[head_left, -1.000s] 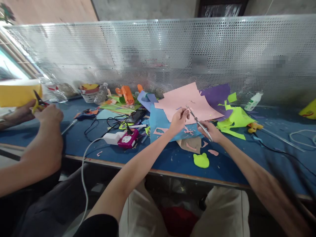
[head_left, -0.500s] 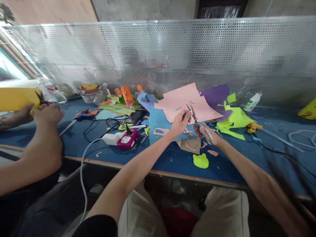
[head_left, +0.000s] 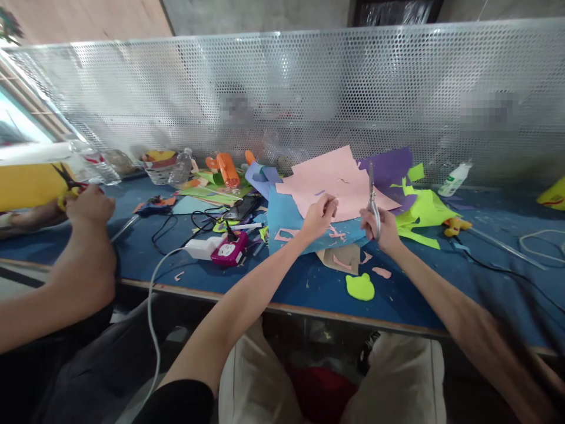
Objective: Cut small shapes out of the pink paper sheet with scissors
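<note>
My right hand (head_left: 385, 228) is wrapped round the handles of the metal scissors (head_left: 373, 203), whose blades point up and look nearly closed. To its left, my left hand (head_left: 318, 219) is closed in a pinch; anything between its fingertips is too small to make out. Behind both hands lies a large pink sheet (head_left: 326, 176) with notched edges, on top of a blue sheet (head_left: 280, 218). Pink offcuts (head_left: 338, 232) are scattered below the left hand. Nearer the table edge sits a bright yellow-green cut shape with two ear-like bumps (head_left: 361, 287).
A purple sheet (head_left: 397, 156) and yellow-green scraps (head_left: 426, 212) lie to the right, near a white bottle (head_left: 455, 179). A magenta socket block (head_left: 229, 248) with a white adapter and cables sits left. Further left, a co-worker's hand (head_left: 90, 206) holds scissors at yellow material (head_left: 30, 185).
My right hand has drawn the scissors rightward, away from my left hand, and the blades have turned upright and come together. My left hand has shifted slightly, staying pinched.
</note>
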Demonstrator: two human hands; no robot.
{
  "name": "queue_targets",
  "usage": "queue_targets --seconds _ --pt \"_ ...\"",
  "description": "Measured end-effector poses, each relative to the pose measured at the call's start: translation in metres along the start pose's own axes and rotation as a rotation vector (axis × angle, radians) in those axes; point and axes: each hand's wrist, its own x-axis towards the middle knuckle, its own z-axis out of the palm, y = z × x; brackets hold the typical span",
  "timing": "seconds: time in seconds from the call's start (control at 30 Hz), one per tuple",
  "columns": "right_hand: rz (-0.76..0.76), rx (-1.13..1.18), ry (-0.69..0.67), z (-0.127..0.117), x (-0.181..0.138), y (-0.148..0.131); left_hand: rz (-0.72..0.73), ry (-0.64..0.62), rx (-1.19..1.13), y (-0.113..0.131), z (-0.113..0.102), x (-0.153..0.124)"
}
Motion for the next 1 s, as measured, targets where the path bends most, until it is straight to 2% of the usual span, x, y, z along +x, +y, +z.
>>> queue_targets --seconds 0.17,0.33,0.47,0.57,0.77,1.0 --pt "-0.051 0.336 0.216 -0.008 0.007 -0.002 0.012 -0.060 0.293 -0.006 -0.005 -0.001" --pt "0.015 0.494 0.187 -0.028 0.016 -0.008 -0.018 -0.051 0.334 -0.019 -0.002 0.001" --pt "0.070 0.548 0.200 -0.043 0.024 0.000 -0.027 -0.120 0.346 -0.024 -0.002 0.002" --pt "0.099 0.525 0.149 -0.046 0.029 0.010 -0.015 -0.175 0.335 -0.025 -0.004 0.002" --pt "0.149 0.452 -0.005 -0.043 0.035 0.026 -0.011 -0.189 0.295 -0.030 -0.007 0.003" --pt "0.180 0.402 -0.079 -0.043 0.033 0.029 -0.010 -0.266 0.270 -0.029 -0.003 0.003"
